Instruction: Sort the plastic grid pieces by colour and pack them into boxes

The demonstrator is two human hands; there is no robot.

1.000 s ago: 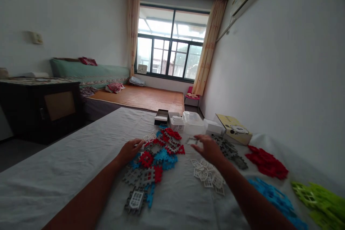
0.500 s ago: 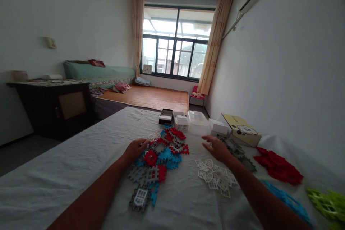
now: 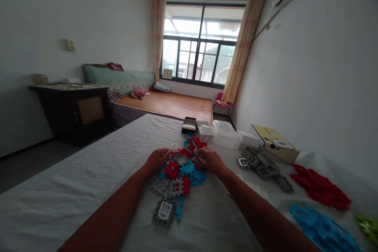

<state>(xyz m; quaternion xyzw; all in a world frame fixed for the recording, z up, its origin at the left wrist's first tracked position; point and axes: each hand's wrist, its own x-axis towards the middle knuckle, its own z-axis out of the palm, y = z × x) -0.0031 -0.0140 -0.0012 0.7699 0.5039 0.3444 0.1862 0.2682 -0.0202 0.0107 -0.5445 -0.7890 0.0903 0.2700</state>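
Observation:
A mixed pile of flat, toothed plastic building pieces lies before me on the cloth. It holds red pieces [image 3: 172, 169], blue pieces [image 3: 193, 173], grey pieces [image 3: 161, 186] and white lattice pieces [image 3: 178, 146]. My left hand [image 3: 158, 159] rests at the pile's left edge, fingers closed together beside the white lattices; what they hold, if anything, is hidden. At the right edge, my right hand [image 3: 211, 159] has its fingers closed on a grey toothed piece [image 3: 197, 158]. Nearest me, a white window-shaped piece [image 3: 164, 211] sits on a grey one.
Sorted heaps lie to the right: grey [image 3: 262, 165], white [image 3: 255, 189], red [image 3: 320, 187], blue [image 3: 325, 226] and green [image 3: 367, 226]. Behind the pile stand a black box [image 3: 188, 126], a clear plastic container [image 3: 225, 134], a white box [image 3: 248, 140] and a yellow cartoon box [image 3: 276, 143].
My right hand has moved left from above the white heap to the mixed pile and closed on a piece there. My left hand stays at the pile. The view has turned slightly left.

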